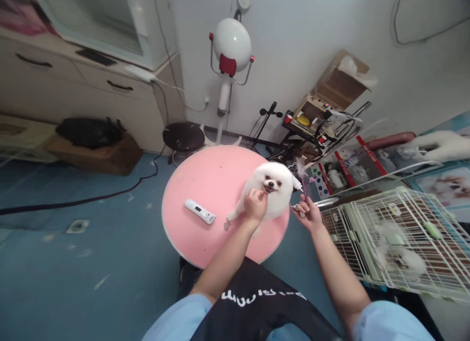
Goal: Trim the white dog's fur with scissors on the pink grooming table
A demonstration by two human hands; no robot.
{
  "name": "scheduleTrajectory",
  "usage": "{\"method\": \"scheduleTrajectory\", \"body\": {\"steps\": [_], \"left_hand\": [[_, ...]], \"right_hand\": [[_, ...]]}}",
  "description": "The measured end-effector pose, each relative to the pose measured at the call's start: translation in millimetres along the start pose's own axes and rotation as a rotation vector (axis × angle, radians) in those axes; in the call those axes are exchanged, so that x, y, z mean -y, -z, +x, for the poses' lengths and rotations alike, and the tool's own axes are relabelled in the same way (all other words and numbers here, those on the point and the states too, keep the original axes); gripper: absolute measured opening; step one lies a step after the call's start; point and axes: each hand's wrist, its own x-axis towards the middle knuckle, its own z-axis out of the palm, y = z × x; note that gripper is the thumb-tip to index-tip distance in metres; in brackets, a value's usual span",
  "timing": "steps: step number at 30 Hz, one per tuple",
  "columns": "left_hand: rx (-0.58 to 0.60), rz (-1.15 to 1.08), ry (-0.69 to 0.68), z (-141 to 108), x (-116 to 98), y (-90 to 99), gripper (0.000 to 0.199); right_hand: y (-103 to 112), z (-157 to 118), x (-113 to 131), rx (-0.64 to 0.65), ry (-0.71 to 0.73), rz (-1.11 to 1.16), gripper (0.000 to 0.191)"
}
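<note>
A fluffy white dog (276, 204) sits on the right side of a round pink table (198, 174), facing me with its mouth partly open. My left hand (256, 204) is closed at the dog's chin, its fingertips pinched against the muzzle; the grip itself is partly hidden. To the right of the dog, my right hand (307, 213) grips scissors (301, 213) by their metal finger rings. A thin purple length points up from that hand, with a blurred pale tuft near its top. White hair clippers (200, 211) lie on the table left of the dog.
At right stands a wire cage (411, 233) with white fluffy animals inside. Behind the table are a white-and-red stand dryer (232, 44), a black stool (183, 136) and a cluttered tool cart (312, 118). A dark hose (121, 191) crosses the floor at left.
</note>
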Motion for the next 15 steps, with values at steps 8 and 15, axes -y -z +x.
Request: {"method": "scheduleTrajectory", "body": {"steps": [8,15], "left_hand": [[0.256,0.182,-0.037,47.5,-26.3,20.9,0.012],[0.708,0.539,-0.145,105.7,-84.4,35.7,0.018]], "right_hand": [[-13.6,-101.6,-151.6,-0.456,0.154,-0.570,0.027],[-32.6,-89.7,-97.8,0.132,0.683,-1.116,0.036]]}}
